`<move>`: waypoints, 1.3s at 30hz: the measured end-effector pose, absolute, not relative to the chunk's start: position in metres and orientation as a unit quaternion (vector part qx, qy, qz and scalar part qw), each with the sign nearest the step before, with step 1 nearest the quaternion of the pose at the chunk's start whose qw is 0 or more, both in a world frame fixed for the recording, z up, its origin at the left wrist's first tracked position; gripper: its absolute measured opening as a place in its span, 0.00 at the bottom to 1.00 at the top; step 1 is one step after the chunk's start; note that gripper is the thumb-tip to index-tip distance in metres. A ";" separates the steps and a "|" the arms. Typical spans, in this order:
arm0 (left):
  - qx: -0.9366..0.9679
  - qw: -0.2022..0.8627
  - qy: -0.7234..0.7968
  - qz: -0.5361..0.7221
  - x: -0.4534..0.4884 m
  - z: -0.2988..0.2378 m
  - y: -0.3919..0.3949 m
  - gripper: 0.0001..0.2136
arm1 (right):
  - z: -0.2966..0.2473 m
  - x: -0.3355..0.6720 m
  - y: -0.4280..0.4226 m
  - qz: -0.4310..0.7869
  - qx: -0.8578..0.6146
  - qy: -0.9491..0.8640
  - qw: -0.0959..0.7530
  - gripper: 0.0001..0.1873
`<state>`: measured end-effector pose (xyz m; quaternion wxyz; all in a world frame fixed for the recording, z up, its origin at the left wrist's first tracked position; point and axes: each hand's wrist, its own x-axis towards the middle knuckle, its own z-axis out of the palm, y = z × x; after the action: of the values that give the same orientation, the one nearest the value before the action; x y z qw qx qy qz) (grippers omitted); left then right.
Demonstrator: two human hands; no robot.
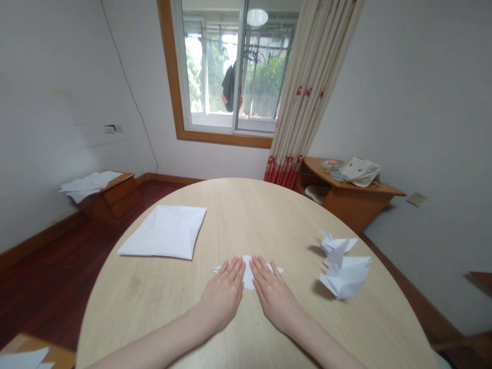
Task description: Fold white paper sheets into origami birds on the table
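A folded piece of white paper [248, 279] lies on the round wooden table in front of me, its pointed ends showing to the left and right. My left hand [226, 287] rests flat on its left half, fingers stretched out. On the right half my right hand [271, 287] presses flat too, fingers extended and angled toward the left hand. Between the hands a narrow strip of the paper shows; much of the rest is hidden beneath the fingers.
A stack of white paper sheets [163, 233] lies at the table's left. Folded paper figures [344, 274] stand at the right. Beyond the round table [246, 205] are a small drawer cabinet [121, 197] on the left and a corner desk [353, 202] with a cloth bag [361, 170] on the right.
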<state>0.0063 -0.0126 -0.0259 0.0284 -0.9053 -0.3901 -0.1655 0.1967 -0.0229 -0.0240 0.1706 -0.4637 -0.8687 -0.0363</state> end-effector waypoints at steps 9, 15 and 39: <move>-0.901 0.026 -0.407 -0.147 0.006 -0.017 -0.019 0.22 | -0.025 0.196 -0.025 -0.032 -0.491 -0.859 0.145 0.26; -0.914 -0.010 -0.383 -0.138 0.000 -0.013 -0.013 0.22 | -0.017 0.200 -0.025 -0.006 -0.479 -0.870 0.115 0.26; -0.902 -0.123 -0.325 -0.255 -0.007 -0.003 -0.006 0.06 | 0.008 0.215 -0.017 0.079 -0.410 -0.898 0.143 0.23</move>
<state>-0.0074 -0.0061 -0.0034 -0.1232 -0.9023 -0.3251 -0.2549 0.2149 -0.0175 0.0080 0.1428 -0.4097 -0.8975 0.0790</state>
